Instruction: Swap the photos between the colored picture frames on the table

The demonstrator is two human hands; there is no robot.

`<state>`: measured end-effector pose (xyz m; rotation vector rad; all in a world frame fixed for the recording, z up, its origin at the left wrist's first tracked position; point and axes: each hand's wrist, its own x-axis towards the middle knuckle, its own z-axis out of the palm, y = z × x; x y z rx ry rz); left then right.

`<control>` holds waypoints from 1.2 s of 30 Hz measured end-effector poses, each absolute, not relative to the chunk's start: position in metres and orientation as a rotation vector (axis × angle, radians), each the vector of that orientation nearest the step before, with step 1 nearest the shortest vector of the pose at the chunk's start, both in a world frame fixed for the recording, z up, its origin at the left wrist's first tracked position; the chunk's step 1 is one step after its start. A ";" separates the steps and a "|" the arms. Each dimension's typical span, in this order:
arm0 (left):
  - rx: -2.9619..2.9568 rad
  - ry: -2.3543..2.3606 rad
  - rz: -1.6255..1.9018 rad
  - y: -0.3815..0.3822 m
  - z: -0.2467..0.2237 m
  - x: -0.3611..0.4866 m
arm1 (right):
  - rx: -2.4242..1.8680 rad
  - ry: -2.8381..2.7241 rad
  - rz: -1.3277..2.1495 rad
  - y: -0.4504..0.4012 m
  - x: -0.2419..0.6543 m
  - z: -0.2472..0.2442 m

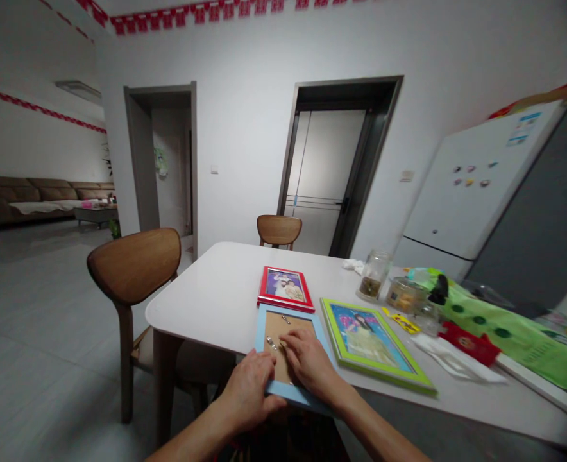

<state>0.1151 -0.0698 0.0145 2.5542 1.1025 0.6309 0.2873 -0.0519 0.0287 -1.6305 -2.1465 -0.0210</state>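
Observation:
A light blue frame (263, 321) lies back side up at the table's near edge, its brown backing board (288, 327) showing small metal pieces. My left hand (252, 391) rests on the frame's lower left side, fingers bent over the border and thumb near the bottom edge. Over the right part of the backing is my right hand (307, 362), its fingers curled and the fingertips close to a metal clip (271, 343); whether they pinch anything is too small to tell. A red frame (286, 289) with a picture touches or nearly touches the blue one's far edge. To the right lies a green frame (374, 343), picture up.
On the white table (211, 289), right side, are a glass jar (374, 276), a container of snacks (405, 294), white tissues (456, 359), a red item (471, 344) and a green bag (514, 327). Wooden chairs (139, 266) stand left and behind.

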 end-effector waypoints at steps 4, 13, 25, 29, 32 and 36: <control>2.537 1.077 0.654 -0.071 0.017 0.115 | -1.571 -2.253 0.029 -0.044 0.266 0.026; 2.537 1.065 0.687 -0.070 0.018 0.115 | -1.405 -2.328 0.175 -0.042 0.263 0.030; 2.541 1.076 0.678 -0.071 0.019 0.112 | -1.365 -2.166 0.210 -0.037 0.266 0.020; 2.533 1.058 0.683 -0.072 0.022 0.113 | -1.360 -2.248 0.194 -0.036 0.264 0.023; 2.529 1.078 0.672 -0.073 0.023 0.113 | -1.377 -2.237 0.196 -0.030 0.265 0.023; 2.523 1.096 0.646 -0.076 0.024 0.111 | -1.689 -1.959 0.159 -0.006 0.279 0.020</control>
